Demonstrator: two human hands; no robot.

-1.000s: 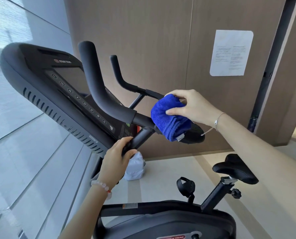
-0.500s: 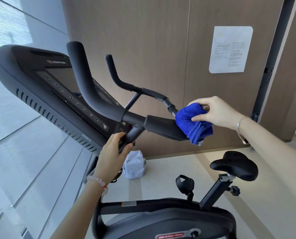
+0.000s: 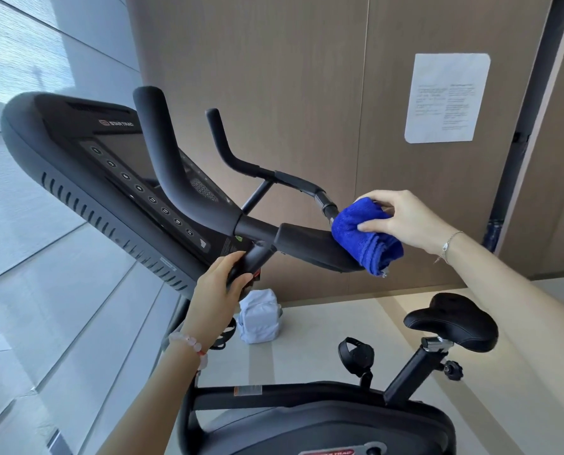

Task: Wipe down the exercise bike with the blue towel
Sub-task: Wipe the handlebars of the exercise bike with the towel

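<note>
Blue towel point(image 3: 366, 234), folded into a thick wad, sits over the saddle-side end of the black elbow pad point(image 3: 306, 246) of the exercise bike point(image 3: 306, 428), with one corner hanging below the pad's tip. Right hand point(image 3: 402, 218) grips the towel from above: thumb on the near face, fingers curled over the far side. Left hand point(image 3: 218, 290) is closed round the handlebar stem point(image 3: 257, 257) just below the opposite end of the elbow pad. Console point(image 3: 93, 165) lies beyond that end, tilted. Saddle point(image 3: 454, 320) stands below the pad's towel end, well apart from it. White wrapped bundle point(image 3: 260, 318) rests on the floor point(image 3: 323, 323) beneath the pad. Paper notice point(image 3: 446, 96) hangs on the wood-panel wall point(image 3: 274, 93) above the pad's towel end.
</note>
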